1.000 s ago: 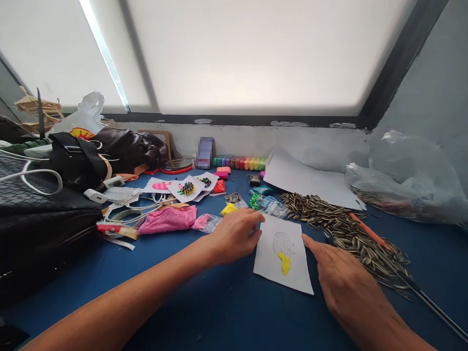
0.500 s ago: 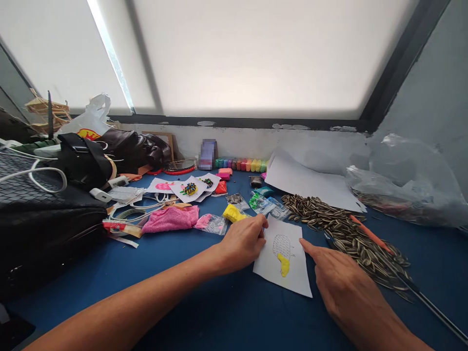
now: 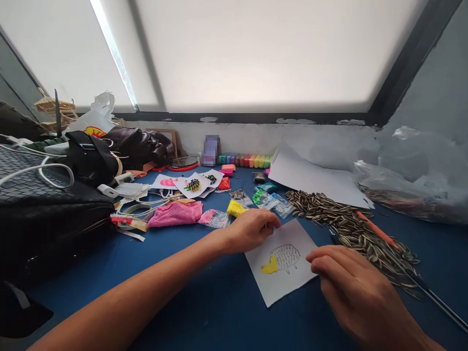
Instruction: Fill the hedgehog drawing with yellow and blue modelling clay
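A small white sheet of paper (image 3: 268,290) lies turned at an angle on the blue table. It bears an ink drawing of a rounded, scale-patterned animal body (image 3: 287,256) with short legs. Yellow clay (image 3: 269,266) is spread flat at the drawing's left end. My left hand (image 3: 254,228) is closed, its curled fingertips at the sheet's upper edge. At the right corner, my right hand (image 3: 351,280) has thumb and fingers pinched together on the paper. A yellow clay block (image 3: 236,208) sits just behind my left hand.
Sunflower seeds (image 3: 343,224) are heaped on the right, with an orange-handled tool (image 3: 378,231) lying across them. Clay packets (image 3: 263,199), a pink cloth (image 3: 175,214) and decorated paper pieces (image 3: 192,185) spread behind. A black bag (image 3: 47,229) stands left, and larger white sheets (image 3: 310,178) lie at the back.
The paper has turned clockwise, so the yellow clay now points left instead of toward me. My left hand has moved slightly right; the right hand's fingers have drawn together at the corner.
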Demonstrator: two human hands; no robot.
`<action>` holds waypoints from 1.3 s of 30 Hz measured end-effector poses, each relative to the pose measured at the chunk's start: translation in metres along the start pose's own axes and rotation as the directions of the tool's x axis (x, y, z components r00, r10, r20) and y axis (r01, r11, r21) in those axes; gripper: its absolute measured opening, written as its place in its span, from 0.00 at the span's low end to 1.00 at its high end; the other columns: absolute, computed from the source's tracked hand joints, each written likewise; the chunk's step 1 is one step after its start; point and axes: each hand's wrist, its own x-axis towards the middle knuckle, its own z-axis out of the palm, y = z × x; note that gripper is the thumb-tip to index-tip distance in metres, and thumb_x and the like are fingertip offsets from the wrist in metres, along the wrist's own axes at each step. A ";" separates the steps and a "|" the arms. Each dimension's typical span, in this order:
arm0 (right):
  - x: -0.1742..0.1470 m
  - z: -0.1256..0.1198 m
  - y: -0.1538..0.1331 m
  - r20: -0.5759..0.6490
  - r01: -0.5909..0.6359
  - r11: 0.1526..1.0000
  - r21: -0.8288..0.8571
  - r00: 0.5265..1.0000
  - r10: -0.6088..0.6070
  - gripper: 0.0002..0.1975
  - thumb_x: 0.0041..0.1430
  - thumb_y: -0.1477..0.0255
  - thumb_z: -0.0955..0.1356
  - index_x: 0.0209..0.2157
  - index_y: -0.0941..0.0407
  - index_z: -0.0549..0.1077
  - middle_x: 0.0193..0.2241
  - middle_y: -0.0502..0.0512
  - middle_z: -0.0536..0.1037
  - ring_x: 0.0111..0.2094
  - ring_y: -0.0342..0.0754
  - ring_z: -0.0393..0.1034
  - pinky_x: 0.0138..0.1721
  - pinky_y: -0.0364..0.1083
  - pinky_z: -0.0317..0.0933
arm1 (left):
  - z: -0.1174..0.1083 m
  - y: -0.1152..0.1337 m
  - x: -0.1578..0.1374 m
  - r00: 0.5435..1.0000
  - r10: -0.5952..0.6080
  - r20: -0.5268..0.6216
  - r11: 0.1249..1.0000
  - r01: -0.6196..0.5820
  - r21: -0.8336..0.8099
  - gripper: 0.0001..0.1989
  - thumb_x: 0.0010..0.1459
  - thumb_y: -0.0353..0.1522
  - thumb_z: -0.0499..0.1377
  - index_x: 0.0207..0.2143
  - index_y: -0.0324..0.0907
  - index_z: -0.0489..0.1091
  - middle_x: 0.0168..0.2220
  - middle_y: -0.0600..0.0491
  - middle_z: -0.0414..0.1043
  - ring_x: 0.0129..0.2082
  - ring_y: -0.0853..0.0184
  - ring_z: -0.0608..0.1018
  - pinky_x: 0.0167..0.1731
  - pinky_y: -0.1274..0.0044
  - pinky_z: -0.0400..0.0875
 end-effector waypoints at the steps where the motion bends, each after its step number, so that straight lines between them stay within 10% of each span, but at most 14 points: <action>1: -0.001 0.001 -0.002 0.007 0.002 1.000 0.019 1.000 -0.002 0.09 0.63 0.82 0.61 0.39 0.55 0.68 0.38 0.55 0.77 0.40 0.46 0.72 0.44 0.47 0.64 | 0.002 0.002 0.001 1.000 0.018 0.008 1.000 -0.018 -0.015 0.11 0.58 0.21 0.56 0.40 0.38 0.74 0.38 0.50 0.77 0.38 0.66 0.76 0.39 0.76 0.69; 10: -0.009 0.010 -0.004 0.152 -0.072 0.995 0.061 0.986 0.062 0.09 0.67 0.77 0.61 0.43 0.54 0.70 0.38 0.54 0.78 0.37 0.46 0.74 0.37 0.45 0.68 | -0.006 0.013 -0.005 1.000 0.029 -0.001 0.991 -0.029 -0.132 0.08 0.60 0.23 0.59 0.42 0.36 0.73 0.41 0.49 0.76 0.37 0.69 0.76 0.37 0.78 0.71; 17: -0.012 0.016 -0.002 0.181 -0.067 0.998 0.021 0.982 0.062 0.10 0.67 0.77 0.60 0.45 0.54 0.69 0.39 0.56 0.75 0.37 0.48 0.73 0.35 0.46 0.69 | -0.029 0.012 -0.023 0.957 0.026 0.289 0.999 -0.035 0.026 0.13 0.55 0.30 0.66 0.43 0.39 0.73 0.40 0.51 0.72 0.35 0.69 0.73 0.33 0.79 0.66; 39: -0.006 0.014 -0.007 0.161 -0.035 0.999 -0.022 0.986 0.038 0.12 0.63 0.79 0.61 0.41 0.56 0.74 0.38 0.58 0.77 0.36 0.49 0.74 0.35 0.46 0.70 | -0.009 0.007 -0.018 0.974 -0.180 0.140 0.982 0.187 -0.038 0.03 0.54 0.26 0.61 0.29 0.39 0.68 0.27 0.56 0.71 0.26 0.72 0.70 0.24 0.81 0.58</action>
